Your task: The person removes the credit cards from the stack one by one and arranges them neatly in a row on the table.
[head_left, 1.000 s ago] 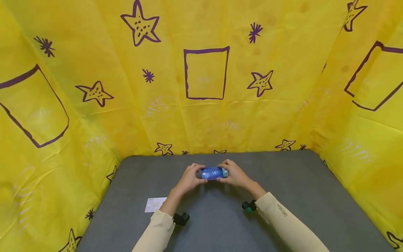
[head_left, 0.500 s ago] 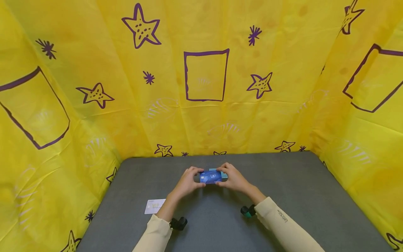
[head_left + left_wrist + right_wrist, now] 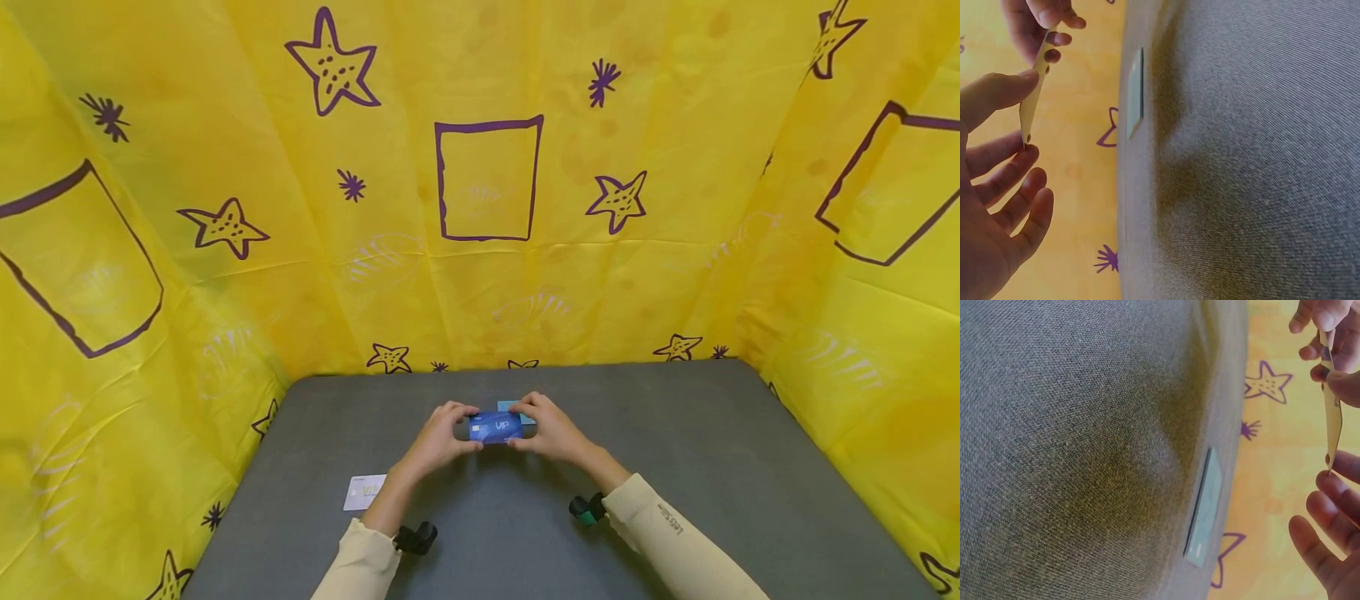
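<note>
Both hands hold up a blue VIP card (image 3: 495, 427) above the table, its printed face toward the head camera. My left hand (image 3: 438, 437) pinches the card's left end between thumb and fingers. On the other end, my right hand (image 3: 551, 429) pinches it the same way. The left wrist view shows the card (image 3: 1034, 100) nearly edge-on between the two hands, raised off the cloth. Partly hidden behind the card and right hand, a light teal card (image 3: 510, 406) lies on the table; it also shows in the right wrist view as a flat teal piece (image 3: 1205, 509).
A white card (image 3: 362, 493) with VIP lettering lies on the grey table (image 3: 675, 467), partly covered by the left forearm. Yellow patterned cloth (image 3: 480, 300) walls the table's back and both sides. Dark cameras (image 3: 417, 538) are strapped at the wrists.
Both hands have moved slightly left and toward the body with the blue card. More of the teal card shows behind it now.
</note>
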The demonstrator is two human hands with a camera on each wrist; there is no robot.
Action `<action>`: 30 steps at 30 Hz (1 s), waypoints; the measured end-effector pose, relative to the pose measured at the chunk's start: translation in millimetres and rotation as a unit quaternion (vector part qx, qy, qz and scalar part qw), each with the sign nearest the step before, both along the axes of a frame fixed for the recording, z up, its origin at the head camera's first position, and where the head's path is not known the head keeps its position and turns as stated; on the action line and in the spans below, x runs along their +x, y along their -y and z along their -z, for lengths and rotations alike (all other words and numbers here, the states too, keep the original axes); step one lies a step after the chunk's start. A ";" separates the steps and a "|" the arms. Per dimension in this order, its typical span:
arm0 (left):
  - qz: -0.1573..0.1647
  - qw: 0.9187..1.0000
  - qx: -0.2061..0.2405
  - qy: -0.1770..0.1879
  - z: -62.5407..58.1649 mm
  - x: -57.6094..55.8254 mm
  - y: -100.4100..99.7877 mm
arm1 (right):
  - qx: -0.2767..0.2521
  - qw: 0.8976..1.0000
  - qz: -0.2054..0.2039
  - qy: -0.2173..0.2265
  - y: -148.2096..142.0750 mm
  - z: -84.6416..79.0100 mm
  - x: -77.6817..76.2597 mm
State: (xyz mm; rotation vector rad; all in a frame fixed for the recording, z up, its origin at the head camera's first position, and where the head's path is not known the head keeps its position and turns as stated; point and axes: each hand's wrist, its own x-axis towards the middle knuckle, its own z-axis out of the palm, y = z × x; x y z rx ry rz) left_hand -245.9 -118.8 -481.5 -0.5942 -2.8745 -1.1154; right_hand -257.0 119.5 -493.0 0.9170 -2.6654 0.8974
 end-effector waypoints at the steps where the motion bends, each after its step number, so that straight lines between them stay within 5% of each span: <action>1: 0.000 1.000 0.001 -0.002 0.3 0.7 0.7 | 0.002 1.000 0.002 0.015 0.7 -1.1 0.5; 22: -0.009 1.000 0.014 0.001 0.7 11.8 15.7 | 0.047 0.999 -0.008 0.025 16.6 -5.5 2.0; 30: -0.037 0.999 0.018 0.010 0.4 15.5 22.7 | 0.064 0.998 -0.018 0.005 25.6 -11.8 0.9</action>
